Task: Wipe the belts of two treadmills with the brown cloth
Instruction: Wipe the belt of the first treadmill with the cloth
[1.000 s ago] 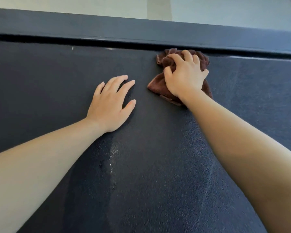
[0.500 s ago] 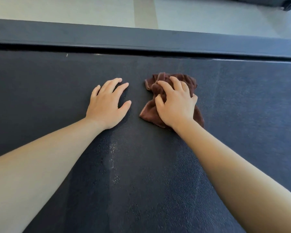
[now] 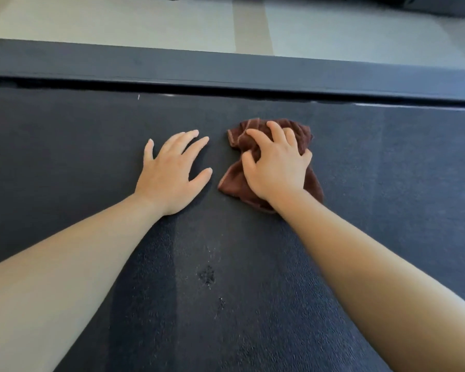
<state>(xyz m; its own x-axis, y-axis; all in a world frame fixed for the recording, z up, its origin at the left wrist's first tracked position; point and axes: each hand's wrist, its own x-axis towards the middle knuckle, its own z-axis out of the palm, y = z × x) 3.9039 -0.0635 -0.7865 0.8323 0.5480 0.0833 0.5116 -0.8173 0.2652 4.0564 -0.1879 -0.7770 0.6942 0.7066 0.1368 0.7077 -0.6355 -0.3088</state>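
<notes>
A dark textured treadmill belt (image 3: 387,183) fills most of the view. The crumpled brown cloth (image 3: 232,181) lies on it a little right of centre, partly hidden under my right hand (image 3: 275,167), whose fingers grip and press it down. My left hand (image 3: 169,173) rests flat on the belt just left of the cloth, fingers spread, holding nothing. A few small dark specks (image 3: 207,275) and a faint lighter streak mark the belt between my forearms.
The treadmill's dark side rail (image 3: 226,67) runs across the far edge of the belt, with a narrow gap between them. Beyond it is pale floor (image 3: 118,20) with a tan stripe. Part of another dark machine (image 3: 414,4) shows at the top right.
My right hand has drawn the cloth back from the far rail toward me along the belt. The left hand stays planted in the same spot.
</notes>
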